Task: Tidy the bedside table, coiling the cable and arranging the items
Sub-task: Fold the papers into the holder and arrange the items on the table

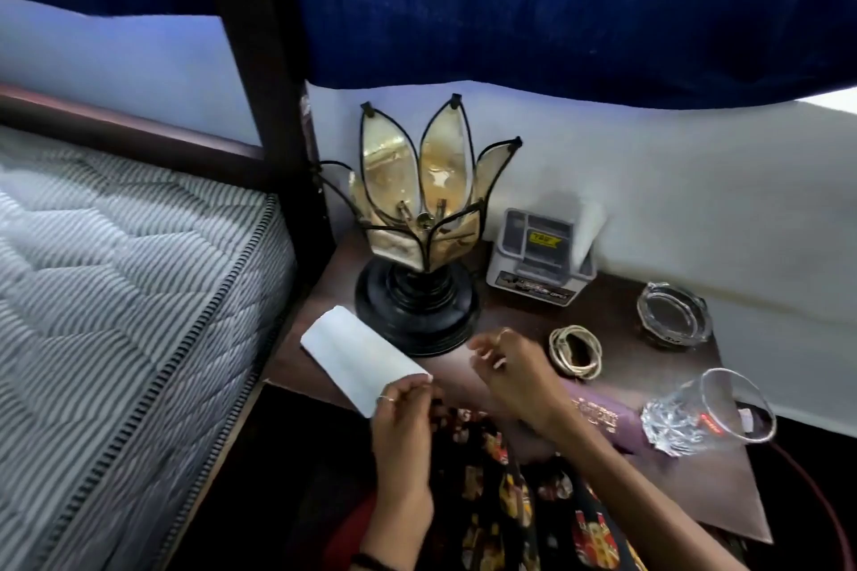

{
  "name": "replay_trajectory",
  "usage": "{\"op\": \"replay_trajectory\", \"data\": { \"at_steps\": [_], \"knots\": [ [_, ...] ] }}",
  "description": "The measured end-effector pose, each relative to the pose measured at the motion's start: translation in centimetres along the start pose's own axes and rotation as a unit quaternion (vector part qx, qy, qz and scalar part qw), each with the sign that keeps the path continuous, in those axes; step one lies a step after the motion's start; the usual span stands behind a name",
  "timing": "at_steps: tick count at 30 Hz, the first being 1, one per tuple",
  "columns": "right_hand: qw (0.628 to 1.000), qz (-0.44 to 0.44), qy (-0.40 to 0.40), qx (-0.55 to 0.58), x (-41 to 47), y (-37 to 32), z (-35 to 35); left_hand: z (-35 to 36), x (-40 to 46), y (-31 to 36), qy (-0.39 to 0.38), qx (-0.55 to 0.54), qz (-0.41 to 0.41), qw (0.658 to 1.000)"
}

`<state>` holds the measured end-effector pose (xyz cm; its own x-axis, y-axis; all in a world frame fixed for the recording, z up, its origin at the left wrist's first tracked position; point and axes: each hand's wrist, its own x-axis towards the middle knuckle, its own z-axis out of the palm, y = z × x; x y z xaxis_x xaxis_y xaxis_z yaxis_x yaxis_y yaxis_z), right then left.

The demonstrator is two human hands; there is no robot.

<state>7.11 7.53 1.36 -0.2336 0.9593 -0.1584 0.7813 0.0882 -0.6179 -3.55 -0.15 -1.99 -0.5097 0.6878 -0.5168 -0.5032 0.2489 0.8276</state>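
A folded white paper [359, 352] lies across the front left corner of the dark wooden bedside table [658, 468]. My left hand [403, 417] pinches its near end. My right hand [510, 366] hovers just right of the paper with fingers apart and nothing in it. A coiled pale cable [575, 350] rests on the table right of that hand. A purple book [598, 420] lies at the front, partly under my right wrist. A clear drinking glass [705, 413] stands at the front right.
A petal-shaped lamp [426, 218] on a black base stands at the back left. A grey desk organiser [538, 260] sits against the wall, a glass ashtray [672, 313] to its right. The striped mattress [116, 315] and a dark bedpost [264, 60] border the left.
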Motion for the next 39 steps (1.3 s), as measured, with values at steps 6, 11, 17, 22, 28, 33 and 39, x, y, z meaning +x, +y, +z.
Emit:
{"op": "replay_trajectory", "data": {
  "at_steps": [6, 11, 17, 22, 28, 33, 39],
  "knots": [
    [0.994, 0.050, -0.079, -0.061, 1.0, -3.3, 6.8, -5.9, 3.0, 2.2, 0.050, 0.070, 0.002, 0.996],
    [0.992, 0.083, -0.051, -0.085, 2.0, -4.0, 9.0, -6.3, 4.3, 2.4, 0.003, 0.090, -0.047, 0.995],
    [0.992, 0.080, -0.091, -0.032, 2.4, -4.9, 8.9, -6.4, 4.2, 3.2, -0.023, 0.045, -0.080, 0.996],
    [0.996, 0.055, -0.013, 0.073, 0.7, -6.3, 6.0, -6.4, 3.2, 4.6, -0.003, 0.031, -0.043, 0.999],
    [0.988, 0.012, 0.077, 0.132, -3.7, -7.4, 1.2, -4.3, -1.2, 7.2, -0.040, -0.060, -0.023, 0.997],
    [0.966, -0.013, 0.056, 0.252, -7.7, -7.1, -1.7, -1.6, -4.7, 8.5, -0.132, -0.060, -0.045, 0.988],
    [0.911, 0.049, -0.014, 0.409, -11.6, -5.3, -4.4, -1.0, -7.5, 9.6, -0.155, -0.084, -0.043, 0.983]
  ]
}}
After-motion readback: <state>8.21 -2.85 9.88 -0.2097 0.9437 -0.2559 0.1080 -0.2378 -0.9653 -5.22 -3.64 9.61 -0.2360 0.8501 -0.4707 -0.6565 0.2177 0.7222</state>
